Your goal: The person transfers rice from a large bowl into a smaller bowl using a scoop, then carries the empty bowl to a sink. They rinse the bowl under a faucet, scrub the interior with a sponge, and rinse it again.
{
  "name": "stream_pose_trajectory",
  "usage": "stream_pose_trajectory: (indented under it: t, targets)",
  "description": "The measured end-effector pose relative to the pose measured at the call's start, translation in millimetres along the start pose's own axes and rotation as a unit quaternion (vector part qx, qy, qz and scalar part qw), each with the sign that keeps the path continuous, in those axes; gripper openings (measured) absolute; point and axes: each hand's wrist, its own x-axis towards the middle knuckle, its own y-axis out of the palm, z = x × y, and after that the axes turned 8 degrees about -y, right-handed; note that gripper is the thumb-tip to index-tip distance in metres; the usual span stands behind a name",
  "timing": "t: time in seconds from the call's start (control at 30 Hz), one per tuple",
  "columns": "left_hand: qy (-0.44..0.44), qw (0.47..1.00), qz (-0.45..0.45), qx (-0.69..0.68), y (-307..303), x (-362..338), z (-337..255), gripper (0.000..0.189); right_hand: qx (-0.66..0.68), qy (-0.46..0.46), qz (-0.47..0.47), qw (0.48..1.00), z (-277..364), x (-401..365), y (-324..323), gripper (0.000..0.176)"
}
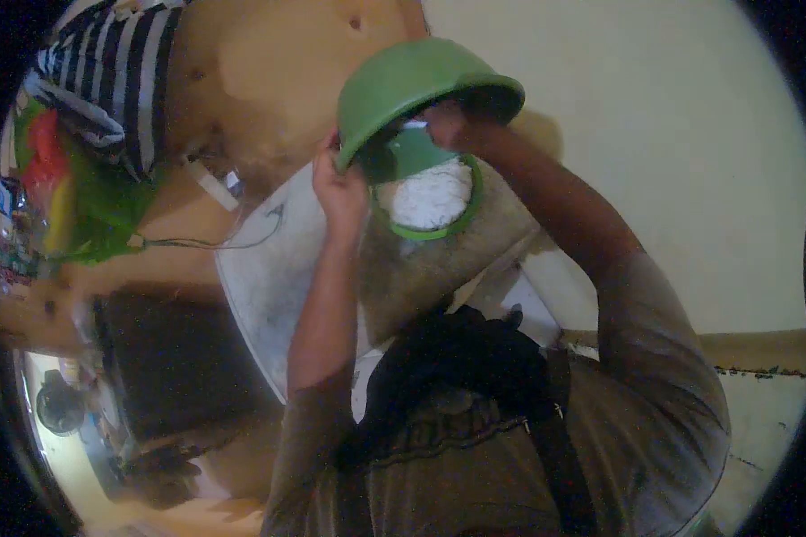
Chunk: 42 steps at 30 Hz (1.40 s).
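Observation:
A large green basin is tipped over on its side, its opening facing down toward me. My left hand grips its left rim, fingers behind and thumb in front. My right hand reaches into the basin's shaded opening with its fingers bent; a small white patch shows beside them, and what they hold, if anything, is lost in shadow. Below the opening sits a smaller green bowl with a heap of white, flour-like stuff in it, partly covered by the basin's edge.
The bowl stands on a worn, stained pale surface with a thin cord at its left. A striped cloth and a bright green bag-like item are at upper left. A dark box-like object stands lower left. A pale wall rises at right.

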Motion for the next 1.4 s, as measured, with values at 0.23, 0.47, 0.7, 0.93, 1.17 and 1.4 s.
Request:
stream_pose_trajectory:
  t: [0.23, 0.47, 0.7, 0.93, 1.17, 1.4]
  targets:
    - [0.159, 0.981, -0.049, 0.101, -7, 13, -4, 0.036, 0.383, 0.088, 0.240, 0.888, 14, -22, -67, 0.022]
    - [0.140, 0.979, -0.055, 0.140, -10, 17, -20, 0.034, 0.342, 0.142, 0.172, 0.913, 9, -25, -58, 0.035]
    - [-0.185, 0.948, -0.170, -0.195, -88, -15, -2, 0.042, 0.510, 0.188, 0.138, 0.828, -2, -66, -84, 0.031]
    - [-0.408, 0.875, -0.213, -0.152, -151, -106, 39, 0.036, 0.727, 0.225, 0.131, 0.635, -4, -6, -156, 0.032]
    - [-0.446, 0.820, -0.218, -0.285, -143, -147, -14, 0.036, 0.736, 0.073, -0.064, 0.670, 46, 86, -102, 0.034]
    - [-0.432, 0.846, -0.176, -0.257, -138, -159, -25, 0.038, 0.576, 0.003, 0.171, 0.800, 123, 164, -101, 0.028]
